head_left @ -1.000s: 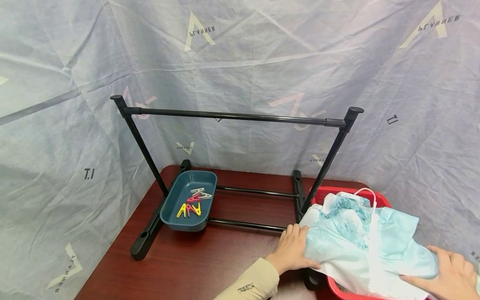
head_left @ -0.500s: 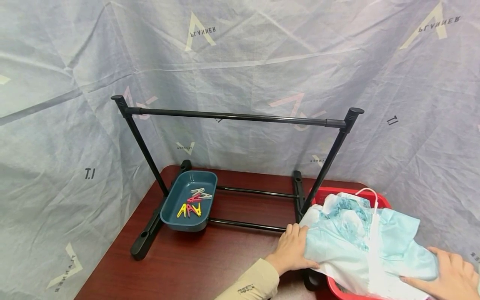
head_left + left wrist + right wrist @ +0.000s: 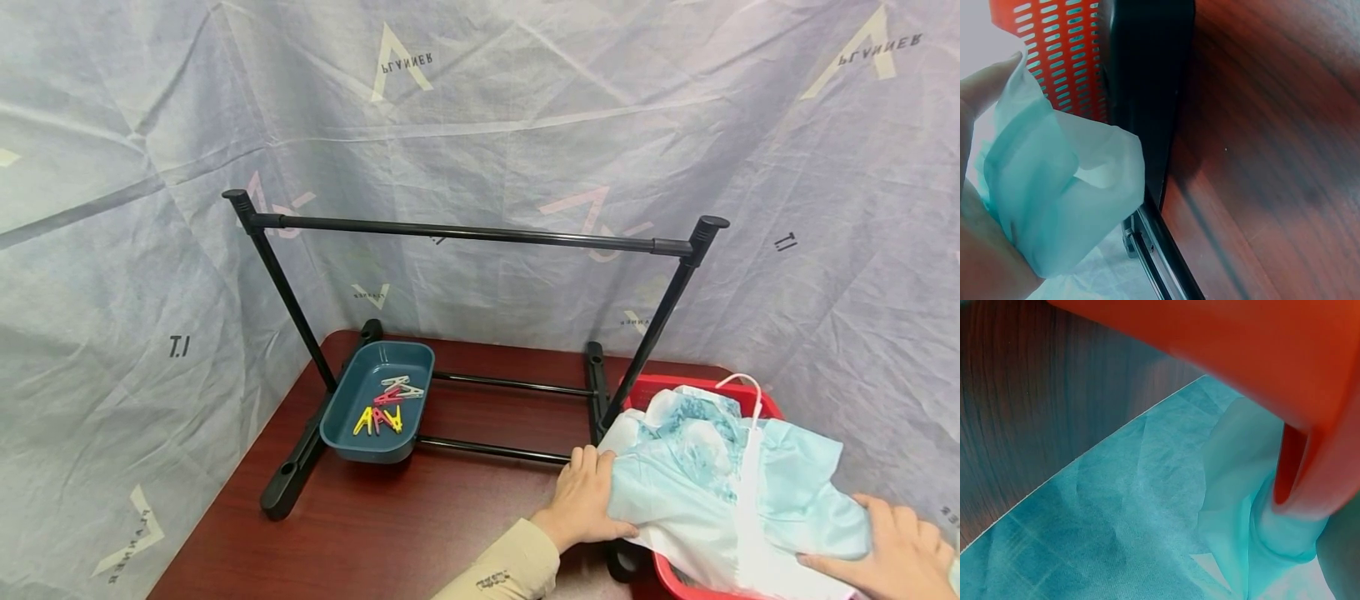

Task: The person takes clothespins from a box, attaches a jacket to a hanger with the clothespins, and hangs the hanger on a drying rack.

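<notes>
A light blue and white garment (image 3: pixel 690 500) lies spread over a red basket (image 3: pixel 772 404) at the right in the head view. A thin white hook (image 3: pixel 738 377), like a hanger's, rises from its far edge. My left hand (image 3: pixel 585 500) grips the garment's left side, the thumb on top; in the left wrist view a fold of cloth (image 3: pixel 1094 181) sticks out past the hand. My right hand (image 3: pixel 892 546) grips the opposite side, thumb on the cloth. The right wrist view shows cloth (image 3: pixel 1235 481) hanging beside the basket's rim (image 3: pixel 1310 506), with the right fingers mostly hidden.
A black rack (image 3: pixel 472 232) stands on the dark red table (image 3: pixel 420 525), its right foot close beside the basket. At its left base sits a blue-grey tray (image 3: pixel 341 421) holding several clothespins (image 3: pixel 378 419). A printed grey sheet (image 3: pixel 480 108) hangs behind.
The white hook has shifted slightly to the right. My right hand has moved a touch left, while my left hand stays almost still on the garment.
</notes>
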`<state>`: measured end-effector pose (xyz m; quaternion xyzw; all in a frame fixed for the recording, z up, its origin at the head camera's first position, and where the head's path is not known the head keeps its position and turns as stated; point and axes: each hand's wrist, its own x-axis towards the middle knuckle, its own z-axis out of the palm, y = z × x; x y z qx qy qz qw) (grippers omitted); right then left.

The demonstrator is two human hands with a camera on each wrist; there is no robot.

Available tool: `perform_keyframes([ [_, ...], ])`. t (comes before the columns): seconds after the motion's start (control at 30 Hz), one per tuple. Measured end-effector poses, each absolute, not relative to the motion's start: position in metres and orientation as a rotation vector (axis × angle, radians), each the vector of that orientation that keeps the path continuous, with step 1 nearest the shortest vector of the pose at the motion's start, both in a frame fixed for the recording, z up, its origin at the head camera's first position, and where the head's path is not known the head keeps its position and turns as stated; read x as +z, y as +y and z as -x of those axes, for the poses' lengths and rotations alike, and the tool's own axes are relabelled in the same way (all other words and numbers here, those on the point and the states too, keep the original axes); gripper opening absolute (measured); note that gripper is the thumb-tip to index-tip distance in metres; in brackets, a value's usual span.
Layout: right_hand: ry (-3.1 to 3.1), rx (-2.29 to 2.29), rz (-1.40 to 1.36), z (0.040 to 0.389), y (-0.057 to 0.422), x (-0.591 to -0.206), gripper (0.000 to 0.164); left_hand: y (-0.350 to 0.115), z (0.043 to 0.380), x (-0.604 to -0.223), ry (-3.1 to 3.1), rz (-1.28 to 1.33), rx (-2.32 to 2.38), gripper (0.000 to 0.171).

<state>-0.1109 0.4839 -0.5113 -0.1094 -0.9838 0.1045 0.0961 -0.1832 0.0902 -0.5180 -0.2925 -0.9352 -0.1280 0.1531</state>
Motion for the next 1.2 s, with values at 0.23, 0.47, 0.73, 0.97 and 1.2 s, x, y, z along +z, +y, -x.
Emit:
perform_keyframes([
  [0.23,-2.885,0.304,0.303,0.112,0.486,-0.514,0.119,0.09,0.184,-0.519,-2.675,0.839,-0.374,0.105],
  [0.47,-2.886,0.301,0.278,0.113,0.489,-0.515,0.12,0.09,0.184,-0.52,-2.679,0.833,-0.402,0.105],
  [0.73,-2.886,0.321,0.272,0.11,0.487,-0.509,0.117,0.091,0.183,-0.519,-2.69,0.823,-0.43,0.103],
  [0.97,-2.888,0.353,0.283,0.109,0.483,-0.505,0.114,0.091,0.182,-0.518,-2.709,0.825,-0.436,0.099],
  [1.2,-2.866,0.395,0.305,0.109,0.482,-0.505,0.109,0.092,0.182,-0.516,-2.746,0.802,-0.459,0.091],
])
